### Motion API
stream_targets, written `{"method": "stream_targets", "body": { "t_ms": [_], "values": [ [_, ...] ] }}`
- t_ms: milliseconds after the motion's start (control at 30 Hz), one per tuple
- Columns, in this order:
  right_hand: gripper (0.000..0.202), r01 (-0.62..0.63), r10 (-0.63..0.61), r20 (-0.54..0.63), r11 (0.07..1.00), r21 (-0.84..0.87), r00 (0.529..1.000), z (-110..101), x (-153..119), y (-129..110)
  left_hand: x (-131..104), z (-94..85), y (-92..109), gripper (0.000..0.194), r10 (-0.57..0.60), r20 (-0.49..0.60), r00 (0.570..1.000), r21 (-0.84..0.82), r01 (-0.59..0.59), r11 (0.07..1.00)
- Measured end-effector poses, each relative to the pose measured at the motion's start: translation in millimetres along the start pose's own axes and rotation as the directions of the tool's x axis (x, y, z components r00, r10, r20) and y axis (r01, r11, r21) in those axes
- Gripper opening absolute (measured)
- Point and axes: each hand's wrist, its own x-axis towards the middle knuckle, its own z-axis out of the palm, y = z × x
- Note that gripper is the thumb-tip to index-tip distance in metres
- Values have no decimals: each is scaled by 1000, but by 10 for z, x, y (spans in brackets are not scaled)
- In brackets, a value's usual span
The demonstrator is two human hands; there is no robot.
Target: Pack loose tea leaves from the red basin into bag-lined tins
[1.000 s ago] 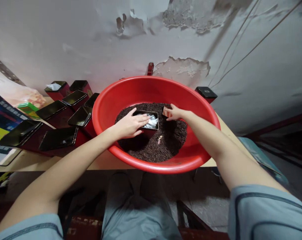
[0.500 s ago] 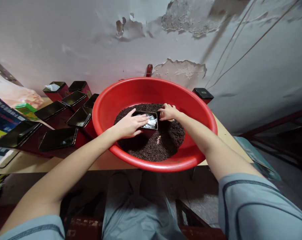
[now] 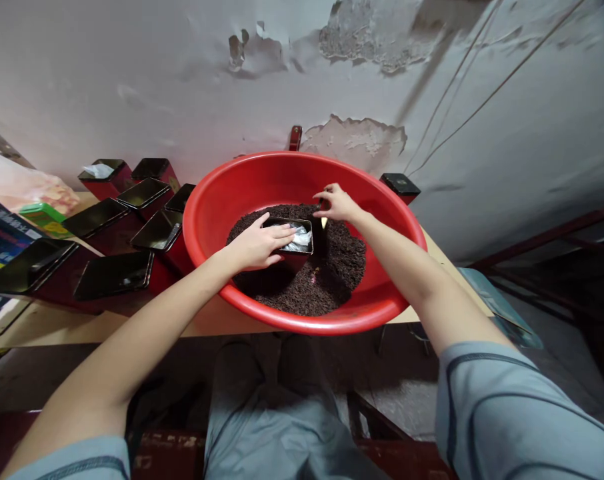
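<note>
A wide red plastic basin [image 3: 302, 323] holds dark brown loose granules [image 3: 312, 293]. A dark-rimmed rectangular tin [image 3: 311, 245] sits among them, its mouth lined with crumpled clear plastic [image 3: 302, 235]. My left hand [image 3: 259, 244] lies over the tin's left side, fingers stretched flat across the plastic and thumb apart. Just beyond the tin's right side is my right hand [image 3: 338, 202], above the granules. Its fingers are bent together around a small dark thing with a pale yellowish part [image 3: 324, 221] showing below; its kind is unclear.
Several red tins with dark tops [image 3: 115, 275] crowd the table left of the basin. Another dark-topped tin [image 3: 401, 184] stands behind its right side. At far left are a green packet [image 3: 45, 217] and a printed box [image 3: 2, 230]. A peeling wall [image 3: 182, 80] rises behind.
My right hand has risen from the granules beside the tin, and the small thing with a pale part now shows under its fingers. My left hand stays on the tin. The view has shifted slightly.
</note>
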Motion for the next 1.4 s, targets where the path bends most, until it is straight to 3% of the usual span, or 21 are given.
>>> {"method": "stream_targets", "body": {
  "t_ms": [67, 133, 233, 300, 367, 567, 667, 767, 933, 1000, 1067, 1133, 1200, 1300, 1400],
  "values": [
    [64, 26, -7, -154, 993, 117, 988, -107, 24, 25, 4, -3, 3, 59, -3, -1, 1000, -10, 3, 1000],
    [64, 28, 1, -171, 985, 170, 985, -143, 12, 43, 6, -8, 7, 60, -3, -2, 1000, -18, 3, 1000],
    [58, -27, 19, 98, 996, 82, 995, -46, -64, 46, 1, -15, 5, 61, 3, -4, 1000, -19, -3, 1000],
    [58, -14, 27, 289, 999, -48, 957, 88, -129, 13, -4, -18, -4, 61, 9, 0, 1000, -15, -9, 1000],
    [66, 43, 18, 371, 987, -156, 928, 235, -188, -62, -9, -18, -17, 61, 12, 7, 1000, -12, -12, 1000],
    [84, 66, 17, 317, 966, -252, 948, 458, -256, -426, -16, -63, 4, 58, -18, 15, 1000, 4, 18, 1000],
    [88, 40, 37, 298, 967, -250, 954, 410, -240, -518, -21, -118, 57, 57, -135, -13, 991, 38, 135, 990],
    [89, -74, 138, 267, 969, -235, 954, 319, -207, -507, -27, -151, 84, 60, -265, 15, 964, -12, 265, 964],
    [71, -269, 274, 196, 962, -51, 942, 151, -133, -370, -37, -107, 23, 59, -300, 89, 950, -159, 311, 937],
    [68, -359, 333, 163, 917, 172, 929, 49, -112, -313, -47, -82, -8, 61, -312, 85, 946, -212, 323, 922],
    [68, -384, 341, 179, 781, 492, 923, -89, -126, -292, -62, -70, -32, 64, -310, 81, 947, -278, 320, 906],
    [69, -277, 231, 169, 602, 749, 958, -247, -204, -342, -76, -70, -52, 65, -293, 80, 953, -333, 303, 893],
    [72, -81, 28, 78, 518, 852, 997, -387, -355, -473, -82, -67, -73, 63, -275, 77, 958, -373, 283, 884],
    [77, 208, -279, -47, 579, 788, 959, -473, -639, -769, -69, -33, -111, 62, -249, 28, 968, -467, 233, 853],
    [82, 423, -444, -114, 697, 579, 888, -376, -840, -1053, -51, 21, -143, 91, -304, -57, 951, -615, 206, 761]
  ]
}}
